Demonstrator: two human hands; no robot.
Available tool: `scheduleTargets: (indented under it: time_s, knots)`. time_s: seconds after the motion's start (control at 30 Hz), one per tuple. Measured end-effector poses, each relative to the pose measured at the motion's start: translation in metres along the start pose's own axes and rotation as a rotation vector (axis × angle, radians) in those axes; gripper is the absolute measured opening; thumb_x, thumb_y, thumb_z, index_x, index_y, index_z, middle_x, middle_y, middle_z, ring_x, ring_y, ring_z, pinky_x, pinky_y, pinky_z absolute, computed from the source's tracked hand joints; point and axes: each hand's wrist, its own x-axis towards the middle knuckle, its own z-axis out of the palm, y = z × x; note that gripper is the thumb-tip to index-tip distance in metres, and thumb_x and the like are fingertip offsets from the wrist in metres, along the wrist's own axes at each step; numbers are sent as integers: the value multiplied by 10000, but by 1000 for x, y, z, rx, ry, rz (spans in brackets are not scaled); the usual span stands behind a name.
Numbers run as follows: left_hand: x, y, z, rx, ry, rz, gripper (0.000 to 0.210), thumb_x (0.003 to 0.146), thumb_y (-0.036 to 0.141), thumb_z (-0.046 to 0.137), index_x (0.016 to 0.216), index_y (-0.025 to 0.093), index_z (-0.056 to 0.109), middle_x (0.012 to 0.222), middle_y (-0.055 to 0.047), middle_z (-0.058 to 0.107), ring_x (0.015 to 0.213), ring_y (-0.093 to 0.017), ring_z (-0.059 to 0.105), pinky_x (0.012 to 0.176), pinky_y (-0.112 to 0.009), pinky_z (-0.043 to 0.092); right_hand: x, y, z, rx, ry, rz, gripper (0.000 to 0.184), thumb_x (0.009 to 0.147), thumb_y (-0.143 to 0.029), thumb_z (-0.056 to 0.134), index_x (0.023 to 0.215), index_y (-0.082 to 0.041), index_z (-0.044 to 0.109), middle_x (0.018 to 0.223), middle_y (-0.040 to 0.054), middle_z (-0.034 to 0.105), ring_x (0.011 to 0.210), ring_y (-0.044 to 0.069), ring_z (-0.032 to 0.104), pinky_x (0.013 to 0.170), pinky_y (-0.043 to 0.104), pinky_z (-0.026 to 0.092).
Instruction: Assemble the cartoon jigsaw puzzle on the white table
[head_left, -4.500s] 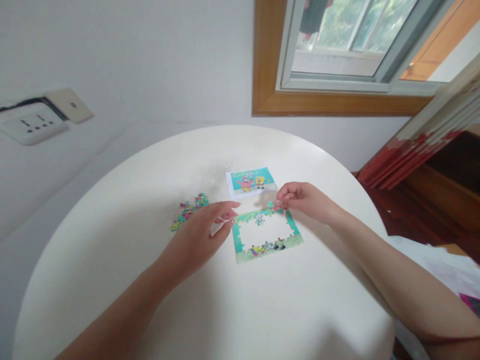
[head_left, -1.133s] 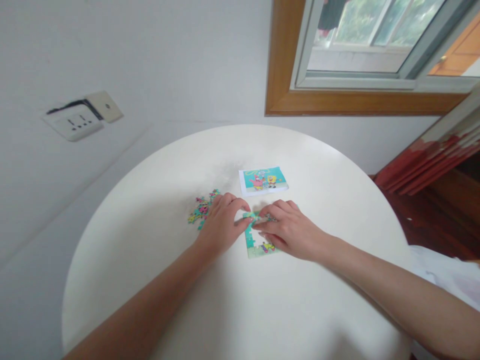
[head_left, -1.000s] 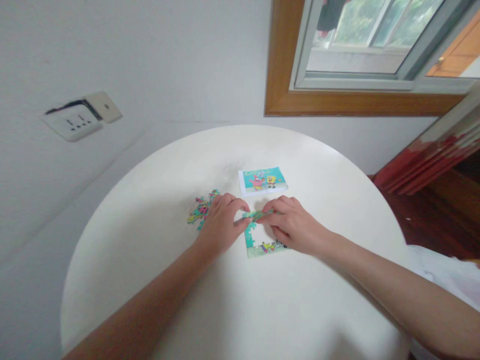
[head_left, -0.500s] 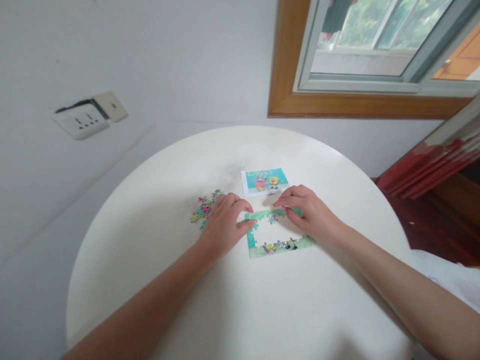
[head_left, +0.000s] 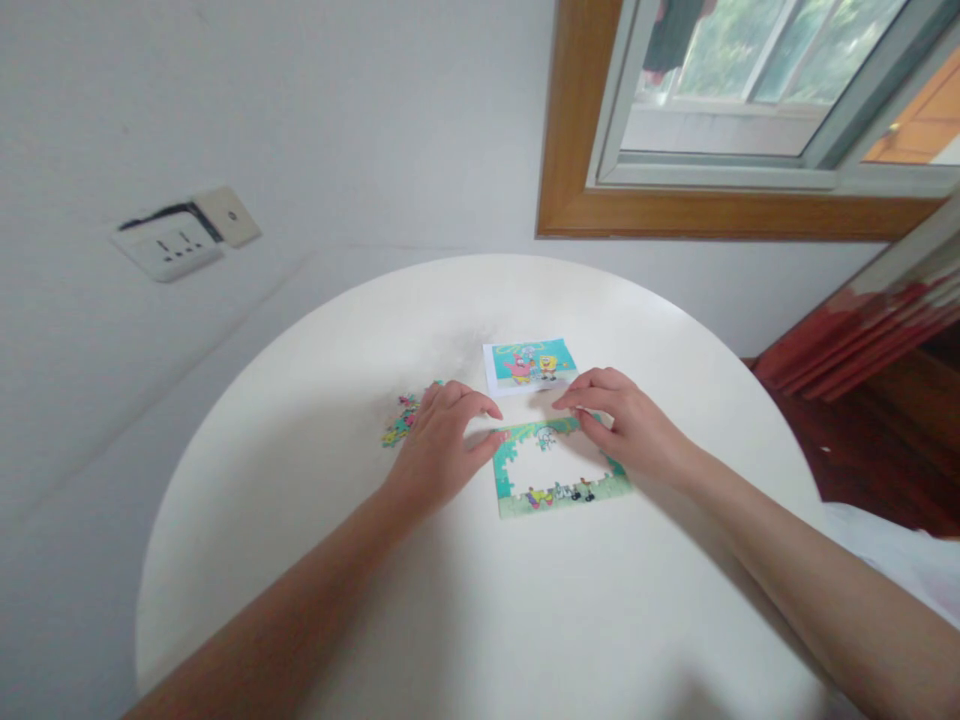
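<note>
A jigsaw puzzle (head_left: 562,494) lies on the table, its border joined into a rectangle around a bare white middle. My left hand (head_left: 442,440) is at its upper left corner, thumb and forefinger apart with nothing visible between them. Over the upper right edge is my right hand (head_left: 626,420), its thumb and fingertips close together in a pinch; whatever they may hold is too small to make out. A heap of loose puzzle pieces (head_left: 401,420) is partly hidden behind my left hand. Beyond the puzzle lies a picture card (head_left: 531,364) with cartoon figures on a teal ground.
The round white table (head_left: 480,620) stands close to a white wall with a socket (head_left: 176,245). A wood-framed window (head_left: 720,205) is at the upper right. Below it hangs a red and white curtain (head_left: 862,340).
My left thumb and forefinger have opened slightly and come off the puzzle's corner, showing more of it. My right hand has shifted slightly up and right, uncovering more of the right border.
</note>
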Motion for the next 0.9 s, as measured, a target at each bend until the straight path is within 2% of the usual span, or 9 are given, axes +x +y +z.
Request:
scheduleTargets:
  time_s: [0.17,0.27,0.4,0.53,0.73,0.9]
  knots:
    - [-2,2,5,-1,-52,37,200,787,289,690,964,224,624,961,-40,547,984,-234,504,915,-374,393,0,1,0,6,-8,11,281,827,-83,515,999,-198,705,1000,93,658,906,223,592,824,401,482]
    - [1,-3,0,28,-4,18,158,816,309,649,944,219,628,944,-41,564,961,-230,510,918,-378,388,0,2,-2,19,-5,20,281,833,-87,509,996,-200,707,997,88,657,908,219,590,823,397,481]
    - [9,-21,-18,88,72,-53,151,850,304,566,935,206,643,923,-56,590,936,-237,531,940,-410,378,-1,4,-5,35,-1,50,293,837,-87,499,1001,-209,709,997,78,657,925,214,589,846,401,473]
    - [12,-43,-34,131,79,-120,210,853,333,528,929,215,684,905,-64,615,944,-251,536,928,-418,387,-1,9,-7,51,20,88,284,836,-94,503,988,-210,714,986,75,655,945,213,590,848,396,477]
    - [12,-60,-40,130,64,-183,284,851,388,507,951,209,703,946,-77,642,985,-264,540,944,-421,388,0,16,-8,37,31,116,285,837,-96,500,976,-218,716,966,71,656,913,209,601,831,400,481]
    - [13,-65,-43,155,37,-160,311,857,395,483,952,207,712,909,-79,659,954,-258,562,936,-422,383,0,19,-6,45,33,119,290,827,-85,497,964,-220,715,963,67,660,934,213,598,827,393,481]
